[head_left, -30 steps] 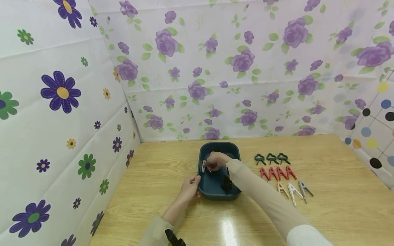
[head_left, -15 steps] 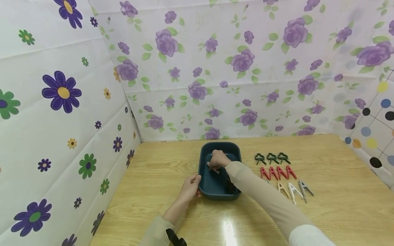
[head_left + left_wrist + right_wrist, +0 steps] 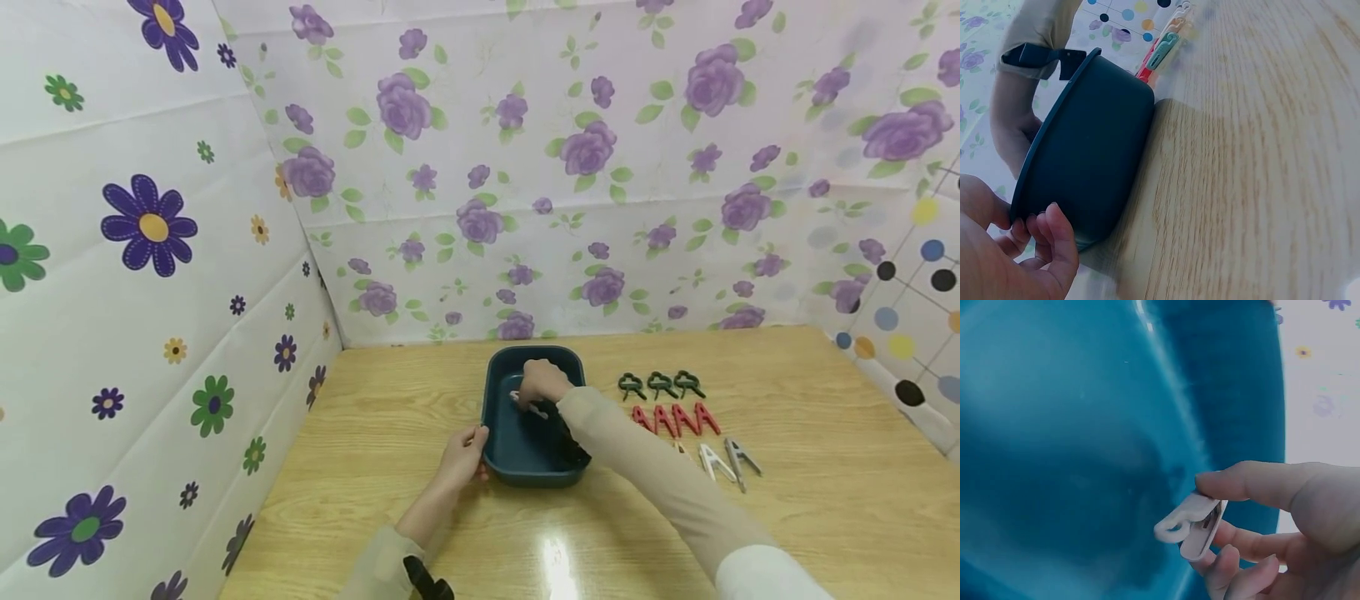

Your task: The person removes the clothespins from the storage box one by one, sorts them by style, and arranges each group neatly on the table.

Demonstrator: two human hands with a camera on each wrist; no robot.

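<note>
A dark blue-green plastic basin (image 3: 534, 481) stands on the wooden table. My left hand (image 3: 463, 454) pinches its left rim; the left wrist view shows the thumb inside the rim and curled fingers against the outer wall (image 3: 1094, 144). Over the inside of the basin, my right hand (image 3: 543, 383) holds a whitish clothespin (image 3: 1190, 526). In the right wrist view, the thumb presses one side of the pin and the fingers the other, with its hooked tip pointing away from the palm. The head view shows the pin partly hidden by the hand.
Right of the basin lie three dark green clips (image 3: 660, 384), a row of several red clothespins (image 3: 677, 420), and a row including a white (image 3: 716, 462) and a grey clothespin (image 3: 741, 462). A teal clothespin (image 3: 1163, 50) shows in the left wrist view. Flowered sheets (image 3: 480, 175) enclose the table.
My right hand has moved from the basin's left wall toward its middle and slightly back, bringing the whitish clothespin along. My left hand stays on the rim.
</note>
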